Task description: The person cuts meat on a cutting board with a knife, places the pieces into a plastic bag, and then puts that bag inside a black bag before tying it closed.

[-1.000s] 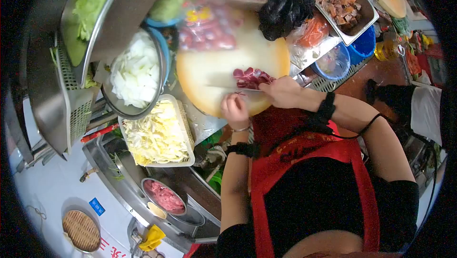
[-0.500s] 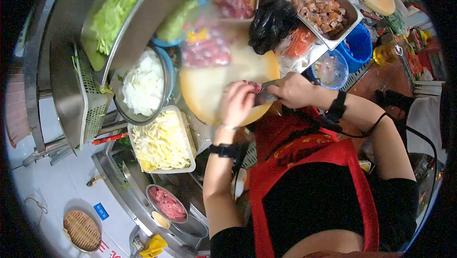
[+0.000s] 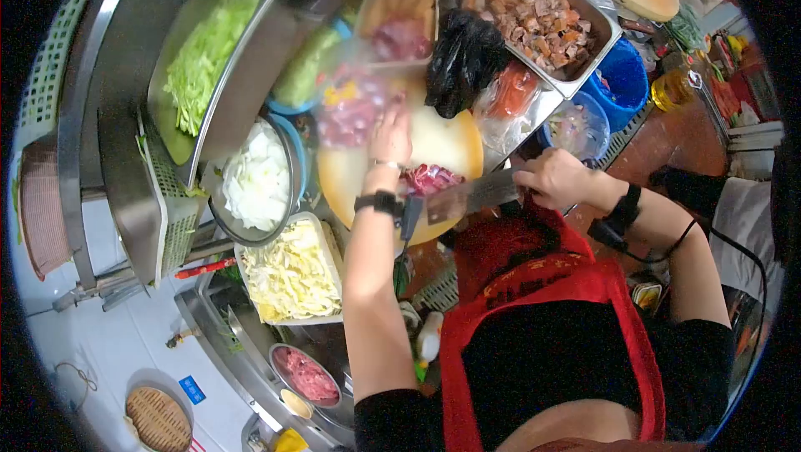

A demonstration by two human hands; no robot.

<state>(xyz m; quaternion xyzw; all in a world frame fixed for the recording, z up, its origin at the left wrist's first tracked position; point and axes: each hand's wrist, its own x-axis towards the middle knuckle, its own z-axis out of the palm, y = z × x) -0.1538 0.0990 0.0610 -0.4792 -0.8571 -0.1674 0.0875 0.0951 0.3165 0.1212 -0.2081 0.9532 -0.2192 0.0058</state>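
A round pale cutting board (image 3: 446, 141) lies in front of me with a pile of sliced red meat (image 3: 430, 178) on its near side. My right hand (image 3: 557, 178) grips the handle of a wide cleaver (image 3: 472, 196), whose blade hangs over the board's near edge beside the meat. My left hand (image 3: 390, 138) reaches forward across the board to a clear plastic bag of pink meat (image 3: 355, 106) at the board's far left; whether its fingers grip the bag is blurred.
Left of the board stand a bowl of chopped white onion (image 3: 257, 183) and a tray of shredded cabbage (image 3: 290, 270). Behind are a tray of green strips (image 3: 200, 55), a tray of diced cooked meat (image 3: 534, 14), a black bag (image 3: 463, 55) and blue tubs (image 3: 626, 76).
My left hand left the sliced meat and stretched forward to the plastic bag. My right hand drew the cleaver back to the board's near edge. The camera view shifted.
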